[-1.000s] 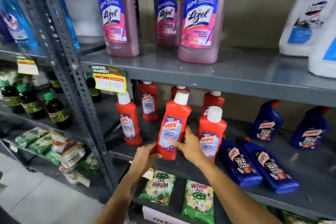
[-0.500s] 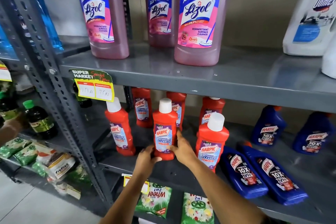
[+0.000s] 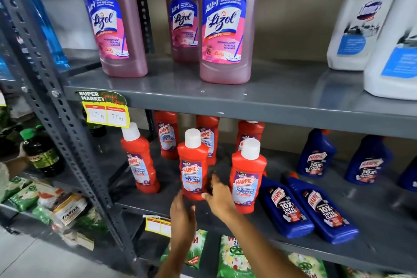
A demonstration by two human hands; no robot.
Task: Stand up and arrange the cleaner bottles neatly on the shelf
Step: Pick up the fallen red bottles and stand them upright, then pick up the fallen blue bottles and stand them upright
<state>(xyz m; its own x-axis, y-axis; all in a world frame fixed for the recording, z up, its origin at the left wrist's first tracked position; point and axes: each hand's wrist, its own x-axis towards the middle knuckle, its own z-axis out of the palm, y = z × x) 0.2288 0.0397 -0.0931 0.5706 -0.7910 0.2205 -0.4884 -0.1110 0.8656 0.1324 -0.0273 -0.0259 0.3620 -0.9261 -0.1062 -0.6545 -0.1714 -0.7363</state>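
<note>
Several red Harpic bottles with white caps stand on the grey middle shelf (image 3: 383, 221). The front middle red bottle (image 3: 193, 165) is upright between a left one (image 3: 140, 160) and a right one (image 3: 247, 176). My left hand (image 3: 182, 212) hangs just below its base, fingers apart, holding nothing. My right hand (image 3: 217, 196) is beside its lower right side with fingers spread, not gripping it. Two blue Harpic bottles (image 3: 285, 210) (image 3: 322, 212) lie flat to the right. Two more blue ones (image 3: 316, 153) (image 3: 366, 160) stand behind them.
Pink Lizol bottles (image 3: 225, 22) and white bottles (image 3: 356, 18) stand on the shelf above, which carries a yellow price tag (image 3: 103, 108). A perforated steel post (image 3: 56, 119) rises at left. Green detergent packets (image 3: 232, 259) lie below. Another person's hand (image 3: 13, 165) reaches dark bottles (image 3: 40, 151) at far left.
Both hands set the tilted red bottle upright on the shelf and have let go. My left hand has dropped below the bottle; my right has slid off to its side.
</note>
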